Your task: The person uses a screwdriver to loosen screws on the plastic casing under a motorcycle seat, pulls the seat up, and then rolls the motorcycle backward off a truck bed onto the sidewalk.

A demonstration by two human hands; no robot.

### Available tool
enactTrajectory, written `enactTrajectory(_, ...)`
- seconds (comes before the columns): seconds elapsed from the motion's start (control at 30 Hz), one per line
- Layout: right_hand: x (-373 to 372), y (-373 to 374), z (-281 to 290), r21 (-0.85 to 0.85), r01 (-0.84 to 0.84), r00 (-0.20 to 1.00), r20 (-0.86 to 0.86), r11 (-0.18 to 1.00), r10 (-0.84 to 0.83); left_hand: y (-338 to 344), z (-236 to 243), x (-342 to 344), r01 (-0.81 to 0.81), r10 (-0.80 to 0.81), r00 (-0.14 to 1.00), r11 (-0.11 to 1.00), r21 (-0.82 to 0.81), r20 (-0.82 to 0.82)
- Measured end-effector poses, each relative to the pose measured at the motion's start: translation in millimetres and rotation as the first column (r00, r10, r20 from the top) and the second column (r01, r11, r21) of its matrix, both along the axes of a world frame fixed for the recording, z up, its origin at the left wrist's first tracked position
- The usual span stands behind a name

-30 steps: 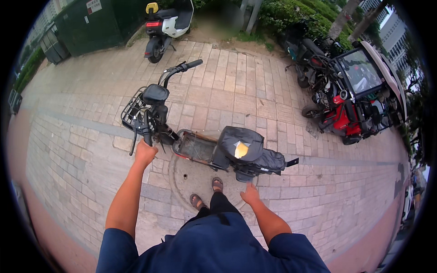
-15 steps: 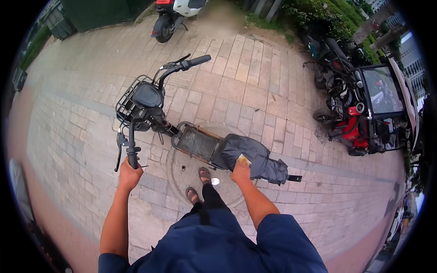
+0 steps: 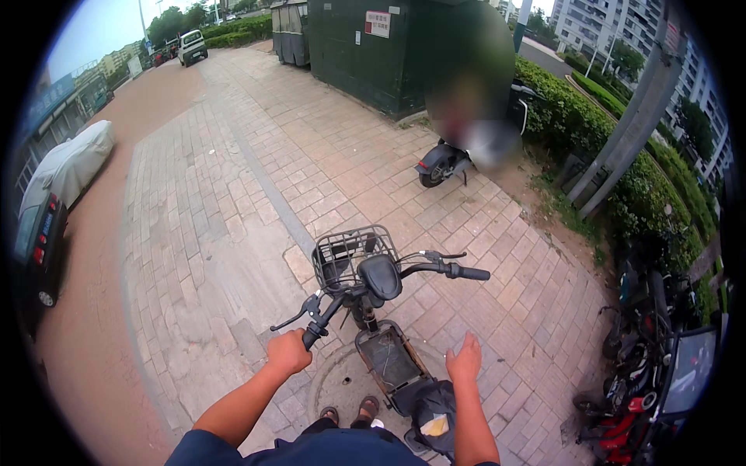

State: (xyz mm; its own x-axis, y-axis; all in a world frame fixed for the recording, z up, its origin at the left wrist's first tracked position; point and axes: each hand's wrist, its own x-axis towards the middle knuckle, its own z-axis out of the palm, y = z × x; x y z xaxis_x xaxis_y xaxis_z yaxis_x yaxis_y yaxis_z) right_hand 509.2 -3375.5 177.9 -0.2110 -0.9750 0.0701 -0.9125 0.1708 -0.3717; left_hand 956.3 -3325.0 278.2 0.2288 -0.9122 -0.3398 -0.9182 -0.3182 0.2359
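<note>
A black electric bike [image 3: 379,278] with a wire front basket [image 3: 332,247] stands in front of me. My left hand [image 3: 289,353] is closed round its left handlebar grip [image 3: 315,332]. My right hand [image 3: 465,360] is in the air beside the footboard [image 3: 391,359], fingers stretched out and nothing visible in them. It is apart from the right handlebar grip [image 3: 470,273]. A dark plastic cover [image 3: 435,400] lies over the seat at the lower edge, partly behind my right forearm. On it lies a small flat yellowish piece [image 3: 435,426]; its kind is unclear.
A white scooter [image 3: 443,165] stands ahead, with a blurred person beside it. Behind is a large green metal box [image 3: 365,62]. Several parked bikes and a red vehicle [image 3: 618,427] line the right. At left are a dark car [image 3: 39,256] and a covered car [image 3: 81,163].
My right hand has let go of the yellowish piece, left it on the seat cover and moved forward. My left hand stays on its grip. My view has tilted up and turned left.
</note>
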Motion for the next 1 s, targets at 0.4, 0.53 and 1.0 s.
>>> enactTrajectory(0.4, 63.8, -260.8, 61.6, 0.231, -0.393, 0.853, -0.270, 0.890, 0.446, -19.3, -29.7, 76.5, -0.052, 0.051, 0.996, 0.999, -0.011, -0.067)
enactTrajectory(0.53, 121.8, -306.1, 56.2, 0.203, -0.429, 0.821, -0.319, 0.880, 0.473, -49.5, -33.6, 132.2, -0.086, 0.087, 0.986, 0.996, 0.014, -0.140)
enactTrajectory(1.0, 335.4, -593.5, 12.2, 0.181, -0.415, 0.782, -0.430, 0.891, 0.452, -257.2, -60.9, 324.5, -0.158, 0.099, 0.954, 0.968, -0.193, -0.283)
